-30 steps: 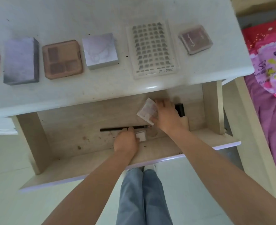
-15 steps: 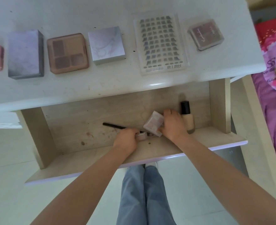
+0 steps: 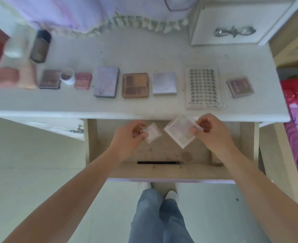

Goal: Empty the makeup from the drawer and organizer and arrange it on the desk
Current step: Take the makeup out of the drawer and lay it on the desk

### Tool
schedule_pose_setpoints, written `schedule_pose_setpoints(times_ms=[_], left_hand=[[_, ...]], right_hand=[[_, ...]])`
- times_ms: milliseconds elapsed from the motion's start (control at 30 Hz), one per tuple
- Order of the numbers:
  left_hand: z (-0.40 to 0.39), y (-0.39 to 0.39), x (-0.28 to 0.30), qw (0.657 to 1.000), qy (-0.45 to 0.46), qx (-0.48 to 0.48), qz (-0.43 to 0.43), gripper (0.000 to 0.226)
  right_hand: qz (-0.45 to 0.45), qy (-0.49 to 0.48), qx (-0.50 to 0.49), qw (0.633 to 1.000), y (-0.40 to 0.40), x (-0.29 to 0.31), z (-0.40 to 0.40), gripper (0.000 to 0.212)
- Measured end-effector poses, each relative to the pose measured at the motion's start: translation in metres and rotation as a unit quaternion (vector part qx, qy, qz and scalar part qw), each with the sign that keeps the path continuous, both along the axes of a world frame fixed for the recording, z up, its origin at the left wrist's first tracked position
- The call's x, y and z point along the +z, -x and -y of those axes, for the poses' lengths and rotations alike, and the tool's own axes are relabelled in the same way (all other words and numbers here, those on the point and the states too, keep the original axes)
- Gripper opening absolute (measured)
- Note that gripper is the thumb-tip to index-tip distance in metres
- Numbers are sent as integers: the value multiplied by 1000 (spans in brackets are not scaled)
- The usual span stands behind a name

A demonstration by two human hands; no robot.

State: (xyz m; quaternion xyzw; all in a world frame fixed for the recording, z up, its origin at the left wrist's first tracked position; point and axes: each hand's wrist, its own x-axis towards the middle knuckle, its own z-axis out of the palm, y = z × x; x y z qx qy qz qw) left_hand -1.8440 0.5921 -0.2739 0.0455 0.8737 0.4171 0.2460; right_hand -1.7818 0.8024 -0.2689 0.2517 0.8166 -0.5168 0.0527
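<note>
Above the open drawer point(image 3: 164, 171), the left grip point(image 3: 129, 137) pinches a small clear compact point(image 3: 152, 133) at its left corner, while the right grip point(image 3: 213, 132) pinches a larger clear palette point(image 3: 180, 131) by its right edge. A black pencil point(image 3: 159, 162) lies on the drawer floor below them; the worktop point(image 3: 144, 55) carries a row of palettes.

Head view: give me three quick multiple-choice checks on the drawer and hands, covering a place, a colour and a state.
1. Where is the thin black pencil?
A on the desk
B at the front of the open wooden drawer
C in a hand

2. What colour is the desk top?
A white
B black
C green

3. What does the right hand do?
A hangs idle
B pinches the larger clear square compact
C presses the desk

Key: B, it lies against the drawer's front wall; A, the surface is white; B, fingers pinch the compact's corner.
</note>
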Motion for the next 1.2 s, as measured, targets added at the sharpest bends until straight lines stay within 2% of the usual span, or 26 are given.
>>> schedule_pose_setpoints(times_ms=[100,233,300,400,467,567,700,800,867,1033,1133,1200], left_hand=[[20,35,26,993,-54,94,-38,16],[58,94,46,971,-126,193,-65,25],[80,130,48,963,-135,222,-68,27],[113,186,44,959,-114,249,-72,12],[134,221,40,964,-73,243,-82,17],[161,262,30,977,67,171,-111,24],[174,316,16,980,144,96,-97,27],[173,350,9,978,187,20,-95,29],[169,359,7,965,237,-39,-108,31],[167,365,-2,917,342,-146,-144,34],[165,359,-4,913,353,-138,-151,33],[165,355,-3,913,357,-124,-154,30]], right_hand=[[-46,94,-31,994,46,25,20,27],[-68,220,-53,972,115,43,58,28],[-57,237,-56,968,151,46,80,29],[-41,235,-45,970,204,43,115,28],[-29,202,-37,978,238,37,142,28],[-2,155,-51,987,282,22,182,28],[8,98,-89,991,326,-1,211,25],[20,8,-46,999,339,-12,222,11],[30,-48,-3,998,339,-15,225,20],[83,-173,73,979,347,-14,227,24],[117,-267,129,948,348,-10,229,16],[124,-299,145,935,348,-8,231,19]])
